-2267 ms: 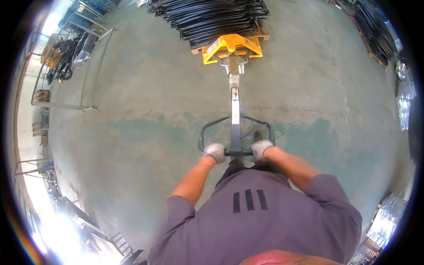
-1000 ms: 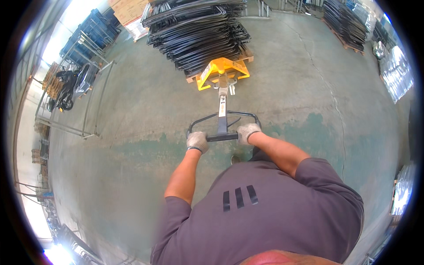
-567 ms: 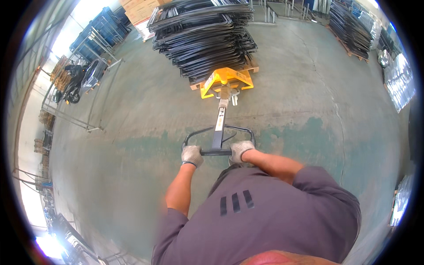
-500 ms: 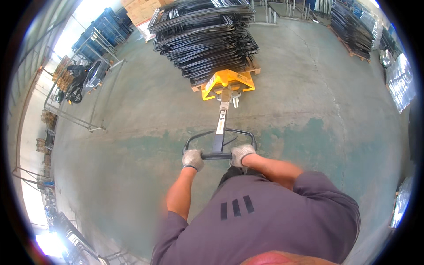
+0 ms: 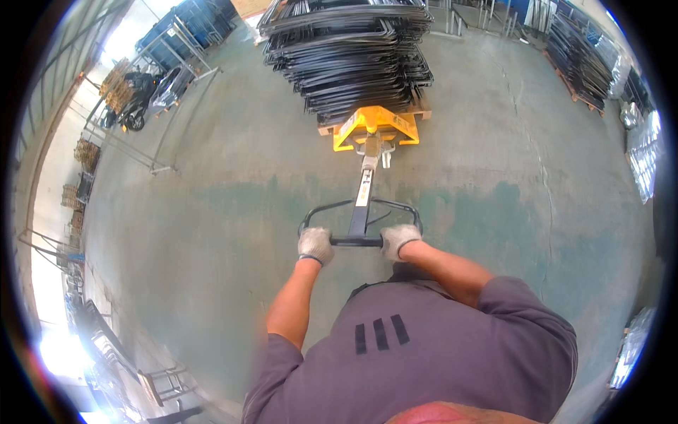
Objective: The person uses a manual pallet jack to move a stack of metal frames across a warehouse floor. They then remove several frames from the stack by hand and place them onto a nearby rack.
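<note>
- Pallet jack handle (image 5: 360,225): black loop with a crossbar, just ahead of the person's chest, at mid-frame.
- Left hand (image 5: 315,244), in a light work glove, is closed around the crossbar's left end.
- Right hand (image 5: 398,239), gloved the same, is clamped on the crossbar's right end; both forearms are bare.
- Grey tiller shaft (image 5: 365,189) runs forward from the handle to the yellow pallet jack head (image 5: 377,126).
- Stack of black bent metal frames (image 5: 349,49) sits on the jack, overhanging a wooden pallet edge.
- Concrete floor (image 5: 212,212) lies open left and right of the handle.
- Wire racks (image 5: 166,85) stand well apart at far left; another dark stack (image 5: 579,53) sits far right.
</note>
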### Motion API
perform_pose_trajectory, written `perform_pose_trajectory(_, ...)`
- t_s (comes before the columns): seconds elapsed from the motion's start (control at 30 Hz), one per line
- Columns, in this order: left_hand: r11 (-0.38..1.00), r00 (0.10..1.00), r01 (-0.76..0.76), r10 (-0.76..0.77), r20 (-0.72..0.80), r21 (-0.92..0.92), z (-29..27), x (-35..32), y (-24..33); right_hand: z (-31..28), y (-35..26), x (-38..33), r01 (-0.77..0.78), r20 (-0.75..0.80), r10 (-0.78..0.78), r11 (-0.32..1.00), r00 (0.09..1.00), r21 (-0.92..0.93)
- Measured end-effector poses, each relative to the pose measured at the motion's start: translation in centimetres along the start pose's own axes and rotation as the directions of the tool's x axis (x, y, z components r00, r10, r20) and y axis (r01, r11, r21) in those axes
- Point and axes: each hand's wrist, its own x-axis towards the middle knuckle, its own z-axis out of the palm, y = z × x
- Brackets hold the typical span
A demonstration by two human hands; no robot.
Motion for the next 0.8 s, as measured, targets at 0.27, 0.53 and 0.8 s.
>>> perform_pose_trajectory(0.27, 0.997, 0.993, -0.069, 0.067, -0.097, -0.018, 1.5, 1.4, 1.3, -0.3, 2.4, 0.3, -0.059, -0.078, 0.056, 0.998, 0.995, -0.036)
perform_pose_trajectory(0.53, 1.0, 1.0, -0.007, 0.007, -0.01, -0.022, 1.1, 0.4, 4.2, 0.0, 3.8, -0.9, -0.056, -0.044, 0.054, 0.997, 0.998, -0.047)
perform_pose_trajectory(0.8, 0.994, 0.996, 0.092, -0.093, -0.009, -0.063, 1.1, -0.3, 5.1, 0.0, 4.2, -1.4, -0.008, -0.021, 0.007, 0.999, 1.0, -0.054)
